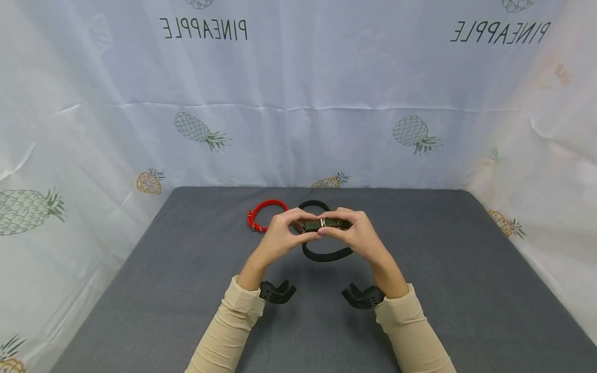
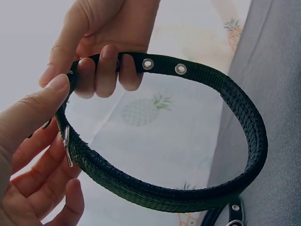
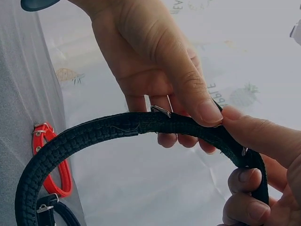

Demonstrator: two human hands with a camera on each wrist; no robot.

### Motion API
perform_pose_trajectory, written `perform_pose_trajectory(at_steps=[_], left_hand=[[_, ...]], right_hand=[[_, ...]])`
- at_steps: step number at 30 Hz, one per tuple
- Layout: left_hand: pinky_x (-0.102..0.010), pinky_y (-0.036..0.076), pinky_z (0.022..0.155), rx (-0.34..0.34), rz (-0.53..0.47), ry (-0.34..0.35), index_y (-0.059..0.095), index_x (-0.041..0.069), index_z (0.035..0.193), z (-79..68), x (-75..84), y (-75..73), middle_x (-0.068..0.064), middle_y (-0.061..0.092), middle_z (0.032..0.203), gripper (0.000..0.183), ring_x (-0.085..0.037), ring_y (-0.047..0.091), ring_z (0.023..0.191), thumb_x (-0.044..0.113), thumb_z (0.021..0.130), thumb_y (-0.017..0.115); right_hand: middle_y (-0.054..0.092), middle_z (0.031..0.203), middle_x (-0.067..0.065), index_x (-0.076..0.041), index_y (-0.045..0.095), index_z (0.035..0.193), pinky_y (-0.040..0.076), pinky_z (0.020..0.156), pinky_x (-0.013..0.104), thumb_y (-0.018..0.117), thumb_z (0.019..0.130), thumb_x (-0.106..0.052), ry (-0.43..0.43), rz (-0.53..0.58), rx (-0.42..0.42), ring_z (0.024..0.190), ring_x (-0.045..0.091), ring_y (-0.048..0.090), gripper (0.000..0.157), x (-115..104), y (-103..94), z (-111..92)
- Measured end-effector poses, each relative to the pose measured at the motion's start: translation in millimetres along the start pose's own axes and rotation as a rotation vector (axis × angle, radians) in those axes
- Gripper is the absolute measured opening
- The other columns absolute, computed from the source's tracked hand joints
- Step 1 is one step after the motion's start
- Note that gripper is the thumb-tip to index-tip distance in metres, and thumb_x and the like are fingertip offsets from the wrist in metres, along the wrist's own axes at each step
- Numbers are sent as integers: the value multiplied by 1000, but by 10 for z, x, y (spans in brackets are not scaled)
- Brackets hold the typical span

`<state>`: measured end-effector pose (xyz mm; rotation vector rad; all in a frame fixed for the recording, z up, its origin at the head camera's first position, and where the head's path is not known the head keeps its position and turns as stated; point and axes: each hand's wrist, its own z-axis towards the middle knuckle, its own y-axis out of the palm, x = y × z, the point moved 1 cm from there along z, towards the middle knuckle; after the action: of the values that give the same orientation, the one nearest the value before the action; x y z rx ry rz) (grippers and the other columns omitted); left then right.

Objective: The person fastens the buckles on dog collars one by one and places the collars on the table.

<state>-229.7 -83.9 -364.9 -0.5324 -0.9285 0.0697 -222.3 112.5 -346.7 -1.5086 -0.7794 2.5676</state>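
Observation:
A dark green collar (image 1: 313, 226) is held up in both hands above the table, its loop hanging below them. It has metal eyelets, a padded lining and a metal buckle. From one side my left hand (image 1: 282, 232) pinches the strap between thumb and fingers. My right hand (image 1: 355, 233) grips the strap from the other side, the thumbs almost meeting. In the left wrist view the collar (image 2: 164, 197) makes a wide loop, with right-hand fingers curled over the eyelet strap. The right wrist view shows the collar's (image 3: 70, 141) padded inner face; fingers partly hide the joined ends.
Behind the hands, a red collar (image 1: 268, 202) lies on the grey cloth-covered table (image 1: 196, 290). Beside it is a black collar (image 1: 313, 202), partly covered by the hands. A white curtain (image 1: 298, 140) printed with pineapples hangs around the back and sides.

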Motion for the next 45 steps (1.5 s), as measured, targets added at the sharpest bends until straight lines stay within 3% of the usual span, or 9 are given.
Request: perform_pose_trajectory(at_steps=[13, 21, 32, 38, 45], left_hand=[[-44, 57, 79, 20, -2, 16, 71, 5, 108, 7, -17, -8, -13, 70, 106, 27, -22, 63, 90, 11, 82, 76], [-33, 56, 79, 27, -9, 22, 72, 5, 108, -1, 8, -22, -12, 71, 105, 26, -20, 63, 90, 12, 84, 75], [-33, 56, 78, 31, 14, 24, 72, 5, 107, 4, 10, -29, -12, 71, 104, 24, -20, 63, 88, 11, 83, 75], [-32, 56, 77, 34, 20, 38, 72, 4, 106, 3, 12, -25, -13, 71, 103, 24, -21, 63, 86, 10, 83, 74], [-33, 56, 77, 36, 17, 29, 72, 5, 105, -2, 23, -33, -13, 71, 104, 23, -20, 62, 87, 10, 83, 75]], right_hand=[[66, 92, 20, 2, 71, 109, 46, 60, 20, 73, 83, -5, 23, -8, 23, 65, 4, 50, 27, -11, -24, -3], [67, 97, 21, 2, 70, 110, 47, 62, 21, 72, 84, -6, 29, -5, 27, 68, 3, 52, 27, 10, -21, 3], [59, 83, 13, 1, 72, 105, 39, 61, 22, 74, 82, -7, -2, -27, 59, 68, 6, 43, 25, 20, -9, 12], [65, 96, 20, 4, 72, 105, 47, 66, 20, 73, 82, -6, -14, 3, 47, 76, 1, 52, 25, 30, -7, 12], [68, 99, 23, 5, 71, 107, 50, 64, 19, 72, 83, -5, -13, 19, 22, 73, -1, 57, 25, 21, -13, 12]])
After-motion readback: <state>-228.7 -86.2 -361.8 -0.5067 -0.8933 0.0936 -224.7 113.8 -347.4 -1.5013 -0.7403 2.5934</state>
